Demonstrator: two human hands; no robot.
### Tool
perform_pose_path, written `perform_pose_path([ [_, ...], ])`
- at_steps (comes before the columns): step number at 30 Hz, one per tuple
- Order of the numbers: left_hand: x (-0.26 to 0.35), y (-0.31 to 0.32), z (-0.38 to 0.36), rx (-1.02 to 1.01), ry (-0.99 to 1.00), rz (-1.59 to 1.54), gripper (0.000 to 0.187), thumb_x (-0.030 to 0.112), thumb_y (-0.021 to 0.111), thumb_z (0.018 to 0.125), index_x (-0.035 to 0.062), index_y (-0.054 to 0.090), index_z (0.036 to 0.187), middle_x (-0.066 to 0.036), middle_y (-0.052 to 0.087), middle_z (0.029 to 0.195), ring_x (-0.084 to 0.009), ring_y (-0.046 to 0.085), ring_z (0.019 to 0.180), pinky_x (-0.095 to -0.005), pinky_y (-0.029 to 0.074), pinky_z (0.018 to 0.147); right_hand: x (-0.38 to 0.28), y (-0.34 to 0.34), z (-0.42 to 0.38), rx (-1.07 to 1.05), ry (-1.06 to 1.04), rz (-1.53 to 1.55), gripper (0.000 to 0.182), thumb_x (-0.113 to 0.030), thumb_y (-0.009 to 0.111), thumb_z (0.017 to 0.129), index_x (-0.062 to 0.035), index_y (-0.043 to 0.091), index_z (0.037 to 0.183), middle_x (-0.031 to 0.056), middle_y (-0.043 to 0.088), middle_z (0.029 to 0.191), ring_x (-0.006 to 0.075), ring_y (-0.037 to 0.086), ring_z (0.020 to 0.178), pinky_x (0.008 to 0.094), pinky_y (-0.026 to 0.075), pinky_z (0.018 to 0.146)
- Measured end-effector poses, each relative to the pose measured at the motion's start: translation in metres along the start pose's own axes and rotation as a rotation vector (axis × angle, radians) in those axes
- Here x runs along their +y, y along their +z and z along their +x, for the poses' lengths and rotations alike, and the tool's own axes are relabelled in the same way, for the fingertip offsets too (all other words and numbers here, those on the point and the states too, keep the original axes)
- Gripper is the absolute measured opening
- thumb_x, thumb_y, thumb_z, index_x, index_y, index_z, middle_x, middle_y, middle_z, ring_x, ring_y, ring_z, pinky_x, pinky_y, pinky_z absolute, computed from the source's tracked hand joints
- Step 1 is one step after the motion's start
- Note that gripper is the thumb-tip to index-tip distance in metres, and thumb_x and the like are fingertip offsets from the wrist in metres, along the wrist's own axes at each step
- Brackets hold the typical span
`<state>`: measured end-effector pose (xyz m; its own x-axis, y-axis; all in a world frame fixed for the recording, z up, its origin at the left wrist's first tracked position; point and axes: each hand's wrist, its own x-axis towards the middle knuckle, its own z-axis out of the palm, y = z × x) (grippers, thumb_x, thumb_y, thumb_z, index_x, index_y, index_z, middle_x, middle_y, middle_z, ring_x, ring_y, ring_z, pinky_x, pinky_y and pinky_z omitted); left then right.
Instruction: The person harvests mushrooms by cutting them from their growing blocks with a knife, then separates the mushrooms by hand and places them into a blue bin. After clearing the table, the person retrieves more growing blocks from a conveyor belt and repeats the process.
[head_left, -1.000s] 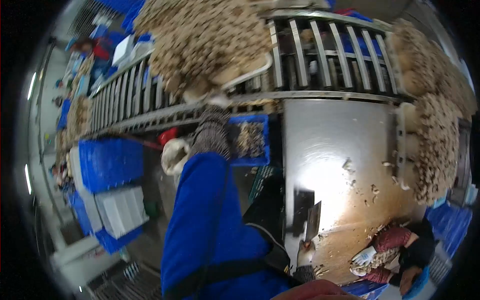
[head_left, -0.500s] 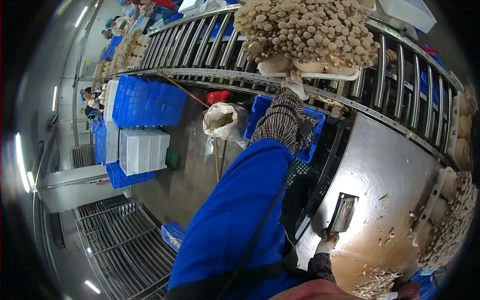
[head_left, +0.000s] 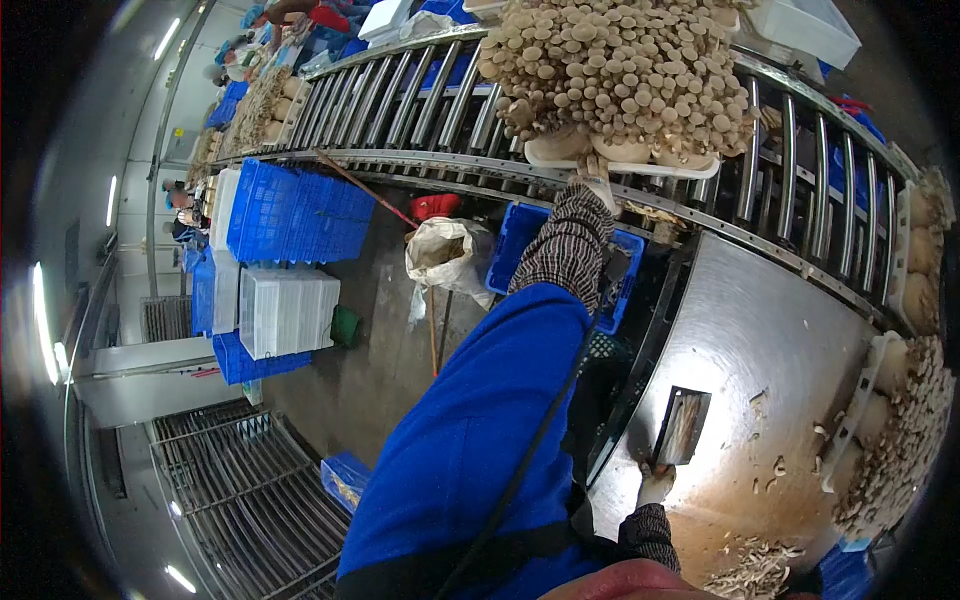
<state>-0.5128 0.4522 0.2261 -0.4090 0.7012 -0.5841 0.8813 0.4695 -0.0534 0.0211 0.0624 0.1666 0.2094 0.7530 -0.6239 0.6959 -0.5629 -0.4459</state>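
Note:
My left hand, in a pale glove, reaches up to the front edge of a white tray on the roller conveyor. Its fingers are hooked on the tray's rim. Dense clusters of brown-capped mushrooms fill the tray. On the metal table, my gloved right hand is closed around the handle of a wide rectangular blade. The blade lies over the shiny tabletop. Small mushroom scraps are scattered to its right.
More mushroom trays stand at the right. Below the conveyor are a blue crate and an open white sack. Stacked blue crates and white crates are at the left. Other people are visible at the far left.
The view has shifted slightly. My left hand stays at the tray's front edge, and my right hand still holds the blade over the table.

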Motion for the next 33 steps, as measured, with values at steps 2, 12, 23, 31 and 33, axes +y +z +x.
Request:
perform_pose_path([
  [2,0.0,-0.003,0.001,-0.007,-0.004,0.012,0.111,0.053,0.068,0.08,0.0036,0.002,0.155,-0.016,0.005,0.162,-0.0336,0.011,0.149,-0.0437,0.024,0.118,-0.001,0.002,-0.001,0.039,-0.06,-0.012,0.074,-0.014,0.086,0.07,0.0078,0.047,0.128,0.0225,0.054,0.124,0.0347,0.053,0.112,0.0376,0.042,0.099],
  [12,-0.011,-0.034,-0.025,0.053,0.113,0.084,0.102,0.06,0.061,0.082,0.0025,0.015,0.153,-0.018,0.011,0.161,-0.0328,0.023,0.145,-0.0444,0.026,0.117,-0.037,0.001,-0.015,-0.027,0.042,-0.179,0.042,-0.014,0.088,0.063,0.0025,0.06,0.09,0.015,0.066,0.083,0.032,0.062,0.08,0.041,0.051,0.076],
  [23,-0.033,-0.032,0.009,0.049,0.138,-0.016,0.068,0.044,0.057,0.089,0.0052,0.041,0.143,-0.014,0.045,0.146,-0.0307,0.045,0.132,-0.0471,0.037,0.11,-0.064,-0.004,-0.015,-0.126,0.058,-0.155,0.043,-0.012,0.087,0.063,0.0024,0.061,0.094,0.0149,0.067,0.085,0.027,0.062,0.077,0.0365,0.051,0.074],
  [31,-0.032,-0.01,0.028,0.182,0.193,0.019,0.076,0.05,0.061,0.085,0.0028,0.042,0.142,-0.019,0.048,0.142,-0.031,0.049,0.128,-0.0511,0.039,0.107,-0.069,-0.006,-0.011,-0.135,0.031,-0.233,0.042,-0.015,0.087,0.062,0.0014,0.061,0.091,0.014,0.066,0.082,0.0274,0.061,0.076,0.0373,0.051,0.071],
  [33,-0.03,-0.021,0.022,0.146,0.212,0.054,0.077,0.051,0.062,0.083,0.0026,0.044,0.14,-0.018,0.048,0.142,-0.031,0.049,0.128,-0.0526,0.039,0.107,-0.062,-0.001,-0.006,-0.125,0.049,-0.193,0.041,-0.016,0.087,0.062,0.0009,0.06,0.089,0.0135,0.065,0.08,0.0273,0.06,0.074,0.0377,0.051,0.071],
])
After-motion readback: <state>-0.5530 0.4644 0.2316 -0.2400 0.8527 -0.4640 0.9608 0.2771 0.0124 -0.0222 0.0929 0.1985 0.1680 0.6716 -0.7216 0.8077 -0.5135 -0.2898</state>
